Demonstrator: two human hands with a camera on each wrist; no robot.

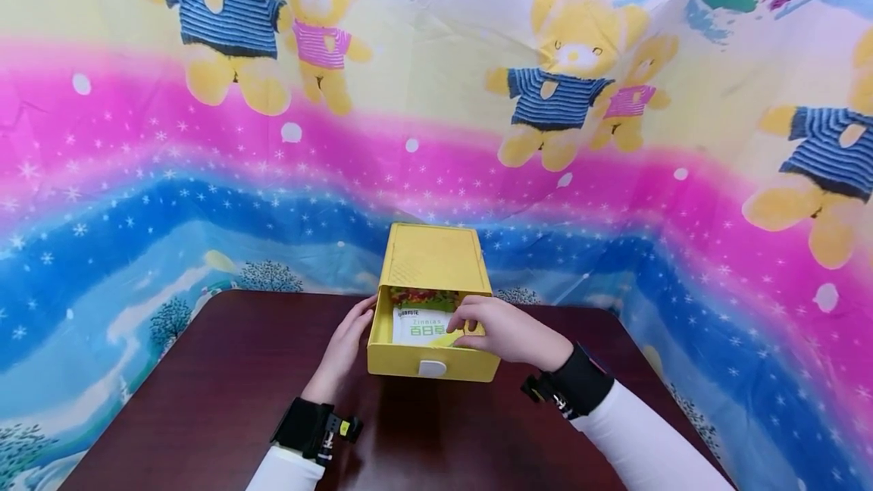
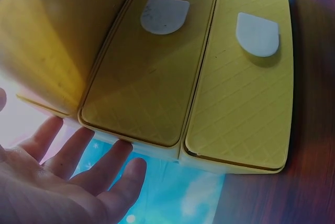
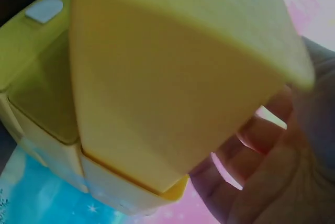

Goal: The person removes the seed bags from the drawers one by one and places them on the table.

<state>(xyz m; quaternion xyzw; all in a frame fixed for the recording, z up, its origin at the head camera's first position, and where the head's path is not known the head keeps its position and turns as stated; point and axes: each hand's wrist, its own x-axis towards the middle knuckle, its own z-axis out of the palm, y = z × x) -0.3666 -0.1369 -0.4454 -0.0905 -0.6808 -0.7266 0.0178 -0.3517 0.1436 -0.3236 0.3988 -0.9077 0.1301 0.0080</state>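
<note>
A yellow drawer box stands on the table, its top drawer pulled out towards me. Inside the drawer lies a white seed packet with green lettering, "Zinnias", and a band of colourful flowers. My right hand reaches over the drawer's right wall, fingers bent and thumb tip at the packet's right side. I cannot tell whether they pinch it. In the right wrist view the drawer hides those fingertips. Relaxed and spread, my left hand has its fingertips at the box's left side.
Below the pulled-out drawer are two closed drawers with white tabs, the middle one and the bottom one. The dark reddish table extends around the box. A curtain printed with teddy bears hangs close behind it.
</note>
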